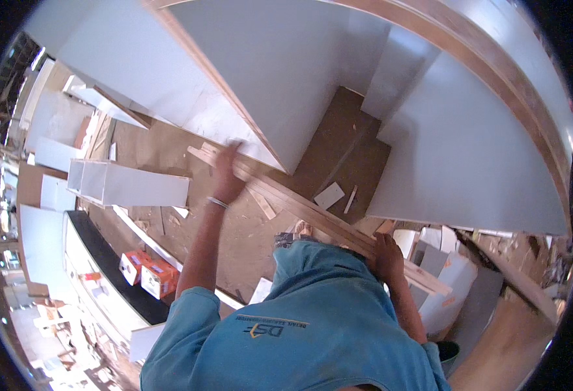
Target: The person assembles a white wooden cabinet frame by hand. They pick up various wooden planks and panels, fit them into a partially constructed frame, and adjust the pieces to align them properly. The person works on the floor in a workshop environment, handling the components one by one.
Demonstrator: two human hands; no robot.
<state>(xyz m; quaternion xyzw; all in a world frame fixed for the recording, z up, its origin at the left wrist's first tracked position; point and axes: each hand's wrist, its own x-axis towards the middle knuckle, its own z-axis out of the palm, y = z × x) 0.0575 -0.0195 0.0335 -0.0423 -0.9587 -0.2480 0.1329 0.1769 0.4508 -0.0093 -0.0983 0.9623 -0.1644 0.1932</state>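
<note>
Two or more long, thin wooden strips point(299, 203) lie side by side across the front of my body, slanting from the far left down to the near right. My right hand point(386, 257) is wrapped around them near their right end, which sticks out past the hand. Over the left part of the strips is my left hand point(229, 174), with a light band on its wrist. Motion blurs its fingers, so I cannot tell whether they grip the wood or only touch it. Beyond the strips stands a large grey-white panelled cabinet frame point(280, 72) with wooden edges.
White box-like cabinet point(146, 184) on the floor at left. Orange-and-white boxes point(159, 277) rest on a long black-edged surface point(97, 251). Board offcuts point(329, 195) lie on the brown floor inside the frame. White and grey pieces point(452, 274) and a long plank point(508, 270) crowd the right.
</note>
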